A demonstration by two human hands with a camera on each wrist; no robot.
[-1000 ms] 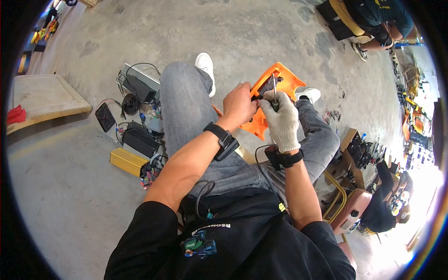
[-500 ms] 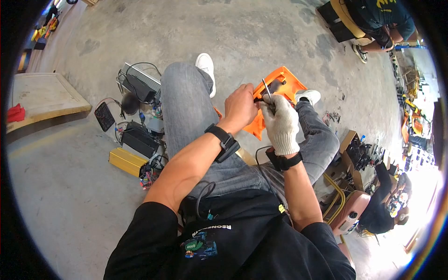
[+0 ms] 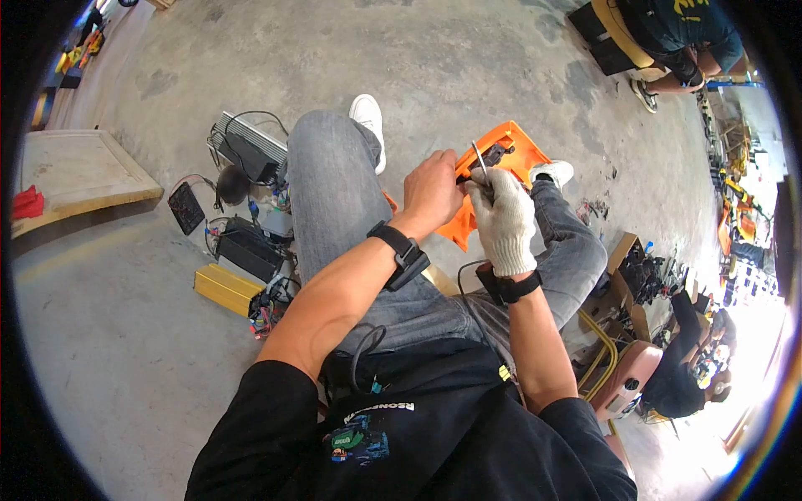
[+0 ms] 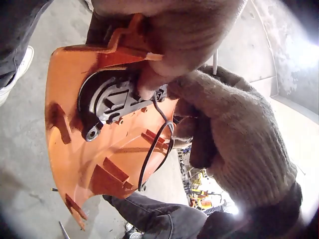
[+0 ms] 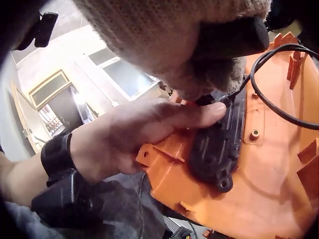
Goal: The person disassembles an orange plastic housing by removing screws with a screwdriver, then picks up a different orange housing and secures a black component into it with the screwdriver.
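An orange plastic shell [image 3: 520, 146] is held above the person's lap, its inner side with a black part [image 4: 114, 97] showing in the left wrist view. The bare left hand [image 3: 432, 192] grips the shell's edge, its thumb pressing on the black part [image 5: 217, 144] in the right wrist view. The gloved right hand [image 3: 506, 219] curls round a screwdriver, whose metal shaft [image 3: 479, 157] sticks up past the fingers; its dark handle [image 5: 232, 37] shows in the right wrist view. A black cable [image 5: 264, 102] loops from the black part over the shell.
On the floor at the left lie a finned metal box [image 3: 251, 150], a black box [image 3: 249, 250] and a yellow box [image 3: 227, 290] with wires. A wooden board [image 3: 92, 179] stands further left. At the right are a cardboard box [image 3: 626, 250] of parts, a pink seat [image 3: 628, 376] and other people.
The screwdriver has tipped over to the left and the gloved hand has turned with it. The orange shell has shifted slightly down and right. The left hand keeps its grip.
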